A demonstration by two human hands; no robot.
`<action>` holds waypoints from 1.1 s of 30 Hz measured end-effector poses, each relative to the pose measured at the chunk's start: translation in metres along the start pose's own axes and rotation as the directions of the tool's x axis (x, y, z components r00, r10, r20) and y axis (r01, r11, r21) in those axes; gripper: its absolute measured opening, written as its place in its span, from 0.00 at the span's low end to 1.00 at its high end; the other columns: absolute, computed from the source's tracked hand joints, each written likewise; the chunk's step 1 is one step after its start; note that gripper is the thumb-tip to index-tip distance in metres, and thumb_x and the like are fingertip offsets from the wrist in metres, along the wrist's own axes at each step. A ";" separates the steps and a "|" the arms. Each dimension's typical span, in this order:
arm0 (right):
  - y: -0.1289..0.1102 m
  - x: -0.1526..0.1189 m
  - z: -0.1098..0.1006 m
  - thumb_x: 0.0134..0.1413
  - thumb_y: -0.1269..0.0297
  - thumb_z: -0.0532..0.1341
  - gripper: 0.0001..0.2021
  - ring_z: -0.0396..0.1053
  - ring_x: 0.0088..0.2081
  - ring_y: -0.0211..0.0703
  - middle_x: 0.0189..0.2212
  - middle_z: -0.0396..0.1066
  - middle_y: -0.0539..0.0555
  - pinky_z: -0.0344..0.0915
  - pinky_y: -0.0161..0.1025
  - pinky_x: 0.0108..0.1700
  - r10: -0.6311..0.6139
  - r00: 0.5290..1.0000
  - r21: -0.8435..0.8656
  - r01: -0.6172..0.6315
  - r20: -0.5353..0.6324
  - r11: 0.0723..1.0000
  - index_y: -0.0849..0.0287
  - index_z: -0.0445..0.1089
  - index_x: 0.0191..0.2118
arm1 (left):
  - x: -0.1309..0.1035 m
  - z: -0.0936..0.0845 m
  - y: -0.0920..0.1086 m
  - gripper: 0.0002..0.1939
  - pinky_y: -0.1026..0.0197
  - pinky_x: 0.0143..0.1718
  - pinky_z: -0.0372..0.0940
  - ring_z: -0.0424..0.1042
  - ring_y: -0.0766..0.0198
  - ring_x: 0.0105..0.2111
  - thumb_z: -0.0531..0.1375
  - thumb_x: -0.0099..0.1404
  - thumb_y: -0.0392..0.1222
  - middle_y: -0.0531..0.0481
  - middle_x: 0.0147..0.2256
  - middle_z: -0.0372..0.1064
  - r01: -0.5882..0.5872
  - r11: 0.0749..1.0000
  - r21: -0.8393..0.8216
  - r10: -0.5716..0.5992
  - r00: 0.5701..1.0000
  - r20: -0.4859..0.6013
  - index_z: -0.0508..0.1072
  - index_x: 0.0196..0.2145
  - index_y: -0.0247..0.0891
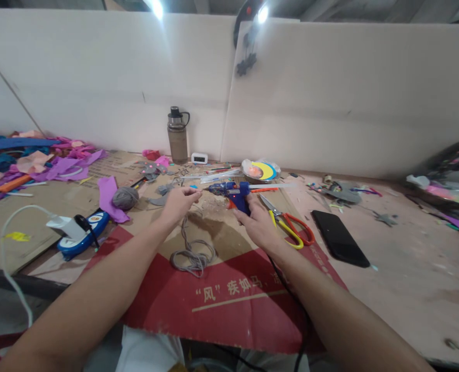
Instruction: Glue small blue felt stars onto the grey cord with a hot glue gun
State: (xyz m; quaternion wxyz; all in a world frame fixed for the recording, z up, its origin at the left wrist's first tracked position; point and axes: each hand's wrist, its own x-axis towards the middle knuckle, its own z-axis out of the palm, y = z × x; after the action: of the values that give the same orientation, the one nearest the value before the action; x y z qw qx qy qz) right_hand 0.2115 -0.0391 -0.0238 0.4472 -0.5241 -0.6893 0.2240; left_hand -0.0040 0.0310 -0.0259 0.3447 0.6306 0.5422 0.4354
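Right grip [257, 223]: we hold a blue hot glue gun [241, 195] by its handle, nozzle facing left, a clear glue stick [283, 186] jutting out behind.
Left grip [181, 203]: we bring our fingertips right by the nozzle; what they pinch is too small to tell.
Grey yarn [192, 257]: loosely coiled below our hands on red-and-brown cardboard [248, 323], one strand running up toward the left grip.
Scissors [289, 227]: beside our right grip, yellow and red handles.
Smartphone [339, 238]: black, flat on the tabletop [411, 279], right of the scissors.
Yarn ball [125, 198]: grey, touching purple fabric [107, 192] on our left.
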 end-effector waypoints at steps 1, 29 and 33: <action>0.000 0.000 0.001 0.53 0.62 0.57 0.23 0.67 0.36 0.45 0.42 0.69 0.57 0.66 0.44 0.40 0.021 1.000 0.047 -0.021 0.009 0.999 0.57 0.61 0.55 | 0.000 0.000 -0.001 0.15 0.64 0.20 0.46 0.54 0.71 0.17 0.62 0.54 0.51 0.52 0.21 0.67 0.014 0.999 -0.039 -0.013 1.000 0.019 0.77 0.30 0.34; -0.002 0.002 -0.003 0.52 0.66 0.56 0.24 0.68 0.44 0.50 0.47 0.70 0.60 0.65 0.47 0.46 -0.021 1.000 -0.095 0.023 0.022 0.995 0.59 0.61 0.57 | 0.007 -0.006 0.006 0.12 0.70 0.16 0.44 0.52 0.77 0.17 0.67 0.48 0.43 0.54 0.20 0.61 0.117 0.859 -0.498 -0.108 0.993 0.046 0.74 0.27 0.32; 0.000 0.002 -0.002 0.53 0.66 0.56 0.25 0.69 0.43 0.49 0.46 0.71 0.58 0.65 0.46 0.46 -0.027 0.999 -0.076 0.029 0.022 0.997 0.59 0.60 0.58 | 0.011 -0.012 0.004 0.12 0.71 0.15 0.42 0.52 0.77 0.16 0.68 0.46 0.41 0.55 0.19 0.61 0.154 0.796 -0.586 -0.178 0.984 0.016 0.72 0.25 0.32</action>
State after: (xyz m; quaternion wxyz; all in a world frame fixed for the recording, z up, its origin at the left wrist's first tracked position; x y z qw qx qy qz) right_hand 0.2132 -0.0378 -0.0222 0.4227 -0.5286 -0.7094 0.1970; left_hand -0.0128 0.0406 -0.0159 0.5478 0.4353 0.4420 0.5613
